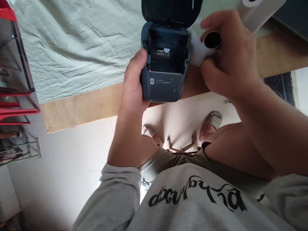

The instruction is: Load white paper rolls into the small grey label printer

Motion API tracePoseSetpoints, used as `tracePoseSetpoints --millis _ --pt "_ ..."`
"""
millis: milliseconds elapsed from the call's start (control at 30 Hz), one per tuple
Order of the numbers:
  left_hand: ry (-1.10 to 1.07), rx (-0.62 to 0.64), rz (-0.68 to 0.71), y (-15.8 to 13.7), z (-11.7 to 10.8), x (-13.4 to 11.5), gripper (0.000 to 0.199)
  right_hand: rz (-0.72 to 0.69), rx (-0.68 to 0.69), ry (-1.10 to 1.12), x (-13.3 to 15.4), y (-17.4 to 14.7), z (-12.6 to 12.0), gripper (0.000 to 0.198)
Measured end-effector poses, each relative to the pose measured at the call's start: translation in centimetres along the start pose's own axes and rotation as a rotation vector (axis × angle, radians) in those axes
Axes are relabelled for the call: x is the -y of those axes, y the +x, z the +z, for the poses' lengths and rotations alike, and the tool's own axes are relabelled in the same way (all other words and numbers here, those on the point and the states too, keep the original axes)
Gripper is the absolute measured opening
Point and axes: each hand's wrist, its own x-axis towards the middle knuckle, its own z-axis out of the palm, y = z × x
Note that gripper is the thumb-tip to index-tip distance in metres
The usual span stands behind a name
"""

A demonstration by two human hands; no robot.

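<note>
A dark blue handheld label printer [162, 86] is held over the table edge by my left hand [134, 80], its thumb along the left side. The printer's black lid [171, 12] is flipped up, and the paper bay inside shows a small printed label. Just right of the printer, my right hand [232, 54] grips a small white paper roll [197, 53] with a dark hollow core facing me. Thumb and fingers curl around the roll, and part of it is hidden by them. A loose white end reaches toward the printer's right side.
A pale green cloth [84, 41] covers the table, whose wooden edge [81, 104] faces me. At the upper right lie larger white rolls [262, 14] beside a dark box [293, 19]. Red-edged racks [19, 111] stand at the left. Below are my legs and a wooden stool [181, 149].
</note>
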Motion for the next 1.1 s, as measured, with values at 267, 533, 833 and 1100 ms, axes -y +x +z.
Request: tracePoseSetpoints --millis 267,533,833,1100 --pt "0.039 -0.033 -0.045 0.17 -0.06 -0.26 0.027 0.055 -0.019 0.057 0.19 -0.12 -0.06 0.048" --pt "0.001 -0.028 -0.035 0.12 -0.05 -0.21 0.026 0.062 -0.039 0.037 0.13 -0.08 -0.12 0.043" --pt "-0.004 -0.007 -0.011 0.17 -0.2 -0.05 0.027 0.042 -0.03 0.059 0.2 -0.05 -0.07 0.046" --pt "0.008 -0.018 -0.033 0.09 0.07 -0.33 0.025 0.004 0.004 0.058 0.23 -0.02 -0.04 0.049"
